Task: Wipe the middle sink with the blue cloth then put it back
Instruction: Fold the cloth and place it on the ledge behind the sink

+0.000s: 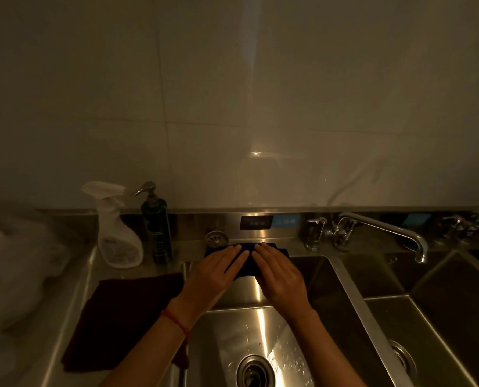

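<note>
Steel back ledge behind middle sink (pixel 260 325): flat left hand (pixel 218 270) and right hand (pixel 278 275) on blue cloth (pixel 246 265).

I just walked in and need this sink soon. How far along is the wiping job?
Done: cannot tell, though the middle sink floor shows wet streaks. In hand: left hand and right hand lie flat on the blue cloth at the sink's back ledge. Left: letting go, if that ledge is its place.

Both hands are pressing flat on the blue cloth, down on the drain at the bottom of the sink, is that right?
Not quite: in the head view both hands, left and right, press flat on the blue cloth up on the steel sink's back ledge, not on the drain.
</note>
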